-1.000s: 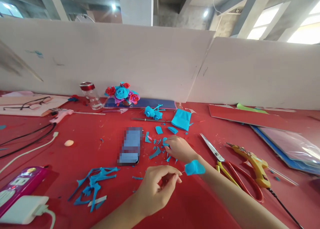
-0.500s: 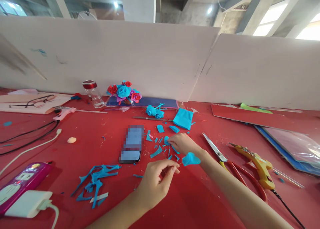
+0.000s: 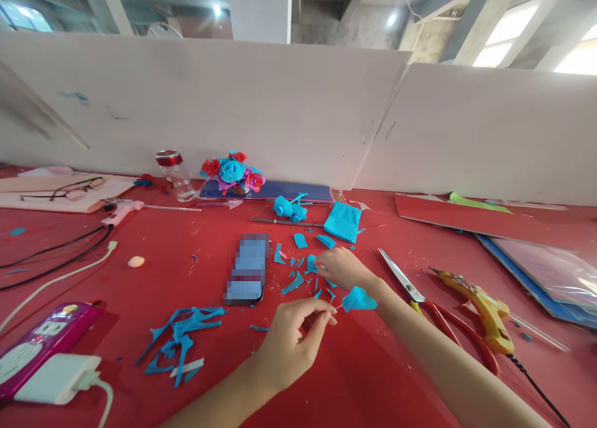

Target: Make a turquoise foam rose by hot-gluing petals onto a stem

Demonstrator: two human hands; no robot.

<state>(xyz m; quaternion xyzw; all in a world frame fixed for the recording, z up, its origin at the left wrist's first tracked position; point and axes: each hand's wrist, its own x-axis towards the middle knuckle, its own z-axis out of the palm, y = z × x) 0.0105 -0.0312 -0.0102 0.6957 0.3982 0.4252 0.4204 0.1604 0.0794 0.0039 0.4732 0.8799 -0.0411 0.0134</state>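
Note:
My left hand [image 3: 295, 339] is closed, pinching a thin stem between thumb and finger. At the stem's end a blue paper flower [image 3: 359, 298] points right, just in front of my right wrist. Beyond it, low over the red table, my right hand [image 3: 342, 267] has its fingertips together at a small blue paper petal [image 3: 311, 264]. Blue cut pieces and slivers lie around those fingertips, among them a larger petal piece [image 3: 325, 241] and another piece [image 3: 299, 241]. A folded blue sheet [image 3: 342, 221] rests behind them.
A phone [image 3: 247, 269] lies left of my hands, with blue scraps [image 3: 184, 338] nearer me. Scissors [image 3: 405, 285] and a yellow glue gun [image 3: 480, 307] are at right. Behind stand finished paper flowers [image 3: 232, 171], blue roses [image 3: 289, 208] and a glass bottle [image 3: 177, 178].
Both hands stay in almost the same place. The blue flower on the stem has shifted very slightly to the right; the right fingertips remain at the small petal.

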